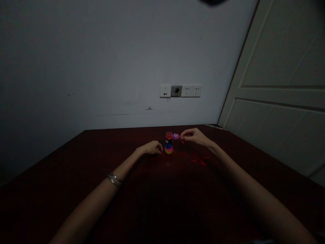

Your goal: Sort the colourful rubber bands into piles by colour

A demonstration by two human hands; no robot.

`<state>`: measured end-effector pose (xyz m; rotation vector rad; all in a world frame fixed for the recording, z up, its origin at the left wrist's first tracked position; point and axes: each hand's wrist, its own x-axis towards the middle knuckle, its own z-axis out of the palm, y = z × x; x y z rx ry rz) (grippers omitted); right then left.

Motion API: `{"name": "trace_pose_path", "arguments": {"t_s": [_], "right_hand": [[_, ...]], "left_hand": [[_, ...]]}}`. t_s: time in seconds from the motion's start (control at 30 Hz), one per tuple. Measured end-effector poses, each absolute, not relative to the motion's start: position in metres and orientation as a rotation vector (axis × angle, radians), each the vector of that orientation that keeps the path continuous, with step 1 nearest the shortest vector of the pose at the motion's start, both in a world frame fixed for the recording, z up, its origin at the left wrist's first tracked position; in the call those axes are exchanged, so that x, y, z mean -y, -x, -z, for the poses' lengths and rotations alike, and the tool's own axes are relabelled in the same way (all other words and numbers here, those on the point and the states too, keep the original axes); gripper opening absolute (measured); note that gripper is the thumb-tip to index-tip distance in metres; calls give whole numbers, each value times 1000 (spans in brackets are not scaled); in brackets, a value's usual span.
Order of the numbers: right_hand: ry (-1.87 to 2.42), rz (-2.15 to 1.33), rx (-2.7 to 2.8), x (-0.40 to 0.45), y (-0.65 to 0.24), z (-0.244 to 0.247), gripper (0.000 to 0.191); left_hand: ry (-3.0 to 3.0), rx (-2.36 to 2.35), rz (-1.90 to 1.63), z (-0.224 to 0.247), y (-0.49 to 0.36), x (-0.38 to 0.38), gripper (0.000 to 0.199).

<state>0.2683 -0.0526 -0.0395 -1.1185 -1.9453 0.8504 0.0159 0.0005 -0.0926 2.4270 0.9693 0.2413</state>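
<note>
A small clear jar (169, 148) stands upright on the dark red table, with layers of yellow, pink, blue and red inside. A purple-pink cap (176, 136) shows at its right, near the mouth; whether it is attached is unclear. My left hand (151, 147) rests on the table just left of the jar, fingers curled in and apparently holding nothing. Right of the cap, my right hand (195, 136) pinches thumb and forefinger together, a small red strip (182, 142) hanging at the fingertips. More thin red strips (200, 158) lie loosely below that hand.
The dark red table (122, 135) reaches back to a pale wall (114, 67). Above its rear edge is a row of wall sockets (186, 90). A white panelled door (274, 95) stands at the right. The light is dim.
</note>
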Motion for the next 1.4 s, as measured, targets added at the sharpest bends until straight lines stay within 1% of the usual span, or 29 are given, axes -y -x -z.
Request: {"name": "trace_pose_path", "arguments": {"t_s": [0.1, 0.27, 0.43, 0.5, 0.57, 0.7, 0.8, 0.9, 1.03, 1.13, 1.3, 1.4], "right_hand": [[1083, -842, 1867, 49, -263, 36, 26], [1129, -838, 1593, 43, -257, 36, 32], [1019, -968, 1315, 41, -253, 46, 29], [959, -1032, 1259, 40, -253, 53, 26], [920, -1062, 1221, 38, -253, 60, 24], [907, -1079, 1166, 37, -253, 69, 22], [916, -1086, 1148, 39, -251, 71, 22], [922, -1099, 1140, 41, -249, 73, 21], [915, -1101, 1149, 42, -248, 75, 22], [920, -1076, 1180, 40, -249, 78, 22], [923, -1066, 1183, 37, -250, 81, 22], [898, -1092, 1148, 37, -250, 78, 22]], "left_hand": [[-2470, -976, -198, 95, -19, 0, 12], [-2570, -1083, -119, 99, -21, 7, 14], [-2654, -1111, -90, 98, -15, 11, 14], [-2664, -1095, -147, 91, -9, 8, 16], [-2675, -1070, -279, 78, -3, 1, 18], [-2658, -1011, -508, 39, -4, -10, 22], [-2676, -942, -551, 11, -17, -13, 23], [-2711, -892, -495, -5, -35, -11, 21], [-2730, -897, -321, -10, -53, -10, 17], [-2731, -917, -289, -9, -60, -10, 16], [-2707, -891, -345, -13, -59, -6, 16], [-2672, -904, -522, -12, -51, -5, 22]]}}
